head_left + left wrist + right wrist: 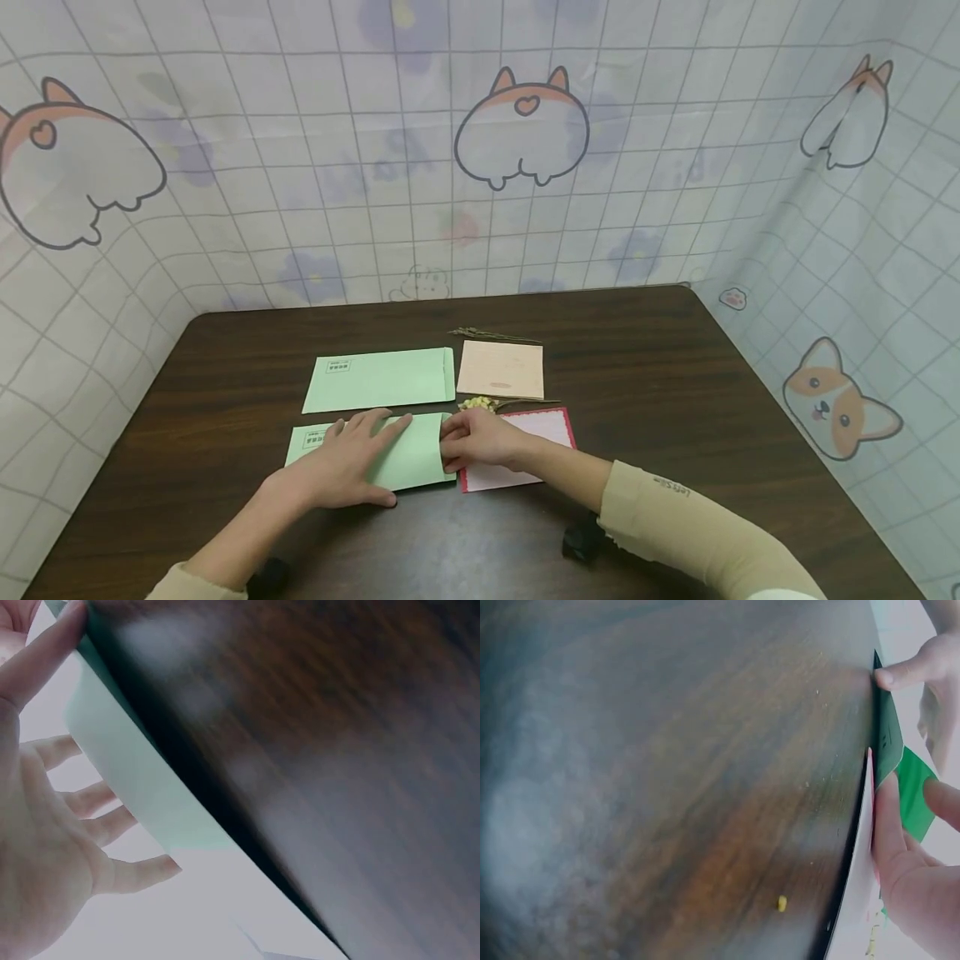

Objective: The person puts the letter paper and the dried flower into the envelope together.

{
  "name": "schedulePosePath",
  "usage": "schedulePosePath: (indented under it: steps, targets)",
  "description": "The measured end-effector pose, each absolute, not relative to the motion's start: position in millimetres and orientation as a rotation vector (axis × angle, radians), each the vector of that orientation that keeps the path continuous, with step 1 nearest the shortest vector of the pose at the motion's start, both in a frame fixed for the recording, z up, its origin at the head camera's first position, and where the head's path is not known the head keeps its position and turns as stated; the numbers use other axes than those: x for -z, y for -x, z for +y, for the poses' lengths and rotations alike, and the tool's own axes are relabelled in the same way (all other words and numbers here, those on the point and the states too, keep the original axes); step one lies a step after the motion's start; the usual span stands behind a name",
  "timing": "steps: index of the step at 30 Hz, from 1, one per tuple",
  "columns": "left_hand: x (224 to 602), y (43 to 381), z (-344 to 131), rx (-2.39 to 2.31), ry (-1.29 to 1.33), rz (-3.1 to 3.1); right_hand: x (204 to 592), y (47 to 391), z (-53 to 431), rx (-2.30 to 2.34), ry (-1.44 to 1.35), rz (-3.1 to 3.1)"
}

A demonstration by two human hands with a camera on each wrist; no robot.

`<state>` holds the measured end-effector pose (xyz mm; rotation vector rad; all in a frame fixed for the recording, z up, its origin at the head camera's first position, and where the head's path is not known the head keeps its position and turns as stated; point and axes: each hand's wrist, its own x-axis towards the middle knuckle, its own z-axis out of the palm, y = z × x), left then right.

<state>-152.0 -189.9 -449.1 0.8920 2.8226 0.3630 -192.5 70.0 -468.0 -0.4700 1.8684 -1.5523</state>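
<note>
A pale green envelope (416, 454) lies on the dark wooden table, its open end toward the right. Across it rests my left hand (348, 458), fingers spread, with the thumb at the near edge; the left wrist view shows the straight fingers over the paper. At the open end, my right hand (480, 437) holds the envelope's mouth with bent fingers. In the right wrist view the brighter green paper (915, 791) shows between thumb and fingers. Partly under my right hand and wrist lies a white-pink card (551, 425) with a red border.
A second green envelope (382, 382) lies farther back. Beside it are a beige card (501, 368), a yellow dried flower sprig (478, 404) and a thin brownish sprig (487, 335). A tiny yellow bit (781, 903) sits on the table. A patterned curtain (337, 167) stands behind.
</note>
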Motion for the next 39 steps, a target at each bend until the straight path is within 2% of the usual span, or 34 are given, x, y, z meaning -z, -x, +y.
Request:
schedulePosePath:
  steps: [17,39]
  targets:
    - [447,151,-192,-0.41,-0.839,2.786,464,190,86,1.544,0.501,1.923]
    - [450,161,-200,-0.413,-0.922,2.76,447,202,175,1.39,0.471,2.176]
